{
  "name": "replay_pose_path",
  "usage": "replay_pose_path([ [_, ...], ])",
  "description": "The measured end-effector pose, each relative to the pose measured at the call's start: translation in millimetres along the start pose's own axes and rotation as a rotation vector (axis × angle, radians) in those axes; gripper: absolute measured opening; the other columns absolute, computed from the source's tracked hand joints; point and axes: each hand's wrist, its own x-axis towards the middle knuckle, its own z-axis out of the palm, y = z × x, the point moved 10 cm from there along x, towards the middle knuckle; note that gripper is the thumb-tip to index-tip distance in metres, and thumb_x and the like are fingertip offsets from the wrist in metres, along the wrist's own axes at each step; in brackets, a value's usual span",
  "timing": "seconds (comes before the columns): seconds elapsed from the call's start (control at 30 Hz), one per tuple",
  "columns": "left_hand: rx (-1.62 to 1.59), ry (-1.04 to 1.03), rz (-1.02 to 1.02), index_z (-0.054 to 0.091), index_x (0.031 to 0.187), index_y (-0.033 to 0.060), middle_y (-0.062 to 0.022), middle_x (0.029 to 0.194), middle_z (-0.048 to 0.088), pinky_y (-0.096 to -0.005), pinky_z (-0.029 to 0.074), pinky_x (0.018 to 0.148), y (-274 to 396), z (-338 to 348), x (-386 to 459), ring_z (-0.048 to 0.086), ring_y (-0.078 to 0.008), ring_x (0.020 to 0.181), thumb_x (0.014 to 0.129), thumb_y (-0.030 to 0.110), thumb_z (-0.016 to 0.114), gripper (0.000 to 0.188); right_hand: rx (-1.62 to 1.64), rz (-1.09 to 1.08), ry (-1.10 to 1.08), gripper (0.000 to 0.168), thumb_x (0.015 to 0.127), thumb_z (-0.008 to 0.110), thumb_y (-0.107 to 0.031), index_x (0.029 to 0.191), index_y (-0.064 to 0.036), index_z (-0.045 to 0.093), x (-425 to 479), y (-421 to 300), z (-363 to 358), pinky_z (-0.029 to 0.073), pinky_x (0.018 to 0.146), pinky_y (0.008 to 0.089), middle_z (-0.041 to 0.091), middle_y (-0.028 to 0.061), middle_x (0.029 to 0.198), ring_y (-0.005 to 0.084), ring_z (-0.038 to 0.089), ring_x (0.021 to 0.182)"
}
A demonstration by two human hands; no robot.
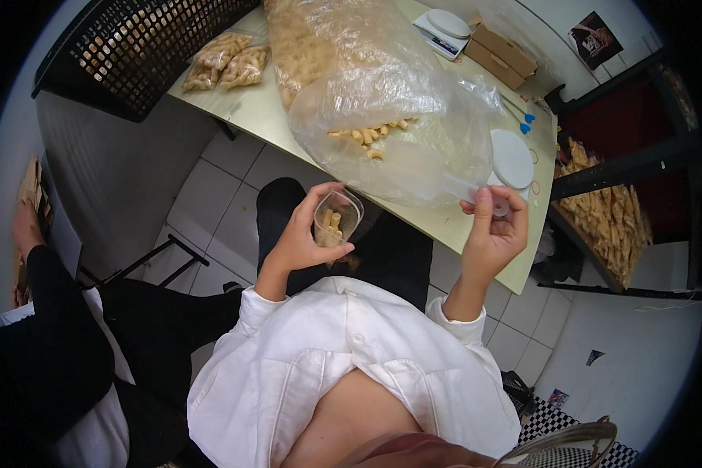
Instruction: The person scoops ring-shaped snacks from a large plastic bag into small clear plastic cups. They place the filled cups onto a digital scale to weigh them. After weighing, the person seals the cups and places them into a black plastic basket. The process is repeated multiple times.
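Observation:
My left hand point(300, 234) grips a clear plastic cup point(355, 212) near the front edge of the table. Several pale tube-shaped snacks point(331, 229) lie inside the cup. To the right, my right hand point(495, 231) pinches the handle of a translucent plastic scoop point(416, 166) between thumb and fingers. The scoop's wide end rests in the mouth of a big clear plastic bag point(380, 93). Loose curved snacks point(374, 136) sit in the bag just beyond the scoop, and a larger mass of them fills its far end.
Small filled bags point(243, 65) lie beside a black perforated crate point(134, 52). A digital scale point(443, 30), a cardboard box point(499, 55) and a white round lid point(512, 158) line the table's right side. A co-worker's arm point(52, 281) is at far left. Packed snacks point(605, 225) fill a right-hand rack.

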Motion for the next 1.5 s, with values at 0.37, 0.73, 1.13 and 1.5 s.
replay_pose_path([
  [0.37,0.042,0.061,0.034,0.042,0.116,0.0003,-0.0127,0.110,0.047,-0.0344,0.037,0.092,-14.5,-12.4,1.5,0.048,-0.0244,0.104,0.057,0.024,0.074,0.072,-0.727,-0.243,-0.150,0.014,0.079,0.057,-0.001,0.094,0.000,0.058,3.9,62.1,43.4,0.050,0.065,0.0322,0.064,0.0171,0.083,0.0287,0.064,0.075],
  [0.73,0.013,0.071,0.003,0.042,0.116,-0.0002,-0.0131,0.111,0.047,-0.0349,0.036,0.093,-18.9,-17.6,0.3,0.047,-0.0246,0.105,0.057,0.024,0.075,0.072,-0.676,-0.091,-0.433,0.023,0.080,0.053,-0.004,0.102,-0.001,0.060,24.6,79.5,76.1,0.047,0.071,0.0370,0.061,0.0229,0.088,0.0356,0.060,0.080],
  [1.13,0.027,0.027,0.007,0.041,0.116,-0.0005,-0.0136,0.113,0.044,-0.0324,0.035,0.092,-24.0,-3.2,5.6,0.045,-0.0248,0.107,0.056,0.024,0.076,0.073,-0.484,0.002,-0.542,0.022,0.077,0.052,-0.001,0.097,0.002,0.060,-10.3,55.4,48.1,0.045,0.079,0.0376,0.061,0.0202,0.095,0.0350,0.058,0.090],
  [1.5,0.036,-0.057,0.004,0.039,0.123,-0.0001,-0.0108,0.113,0.047,-0.0315,0.035,0.093,-32.2,5.9,7.8,0.047,-0.0206,0.108,0.059,0.027,0.074,0.078,-0.520,0.084,-0.664,0.027,0.076,0.049,0.004,0.101,0.000,0.062,-1.8,69.1,62.1,0.044,0.082,0.0302,0.064,0.0156,0.098,0.0257,0.061,0.092],
])
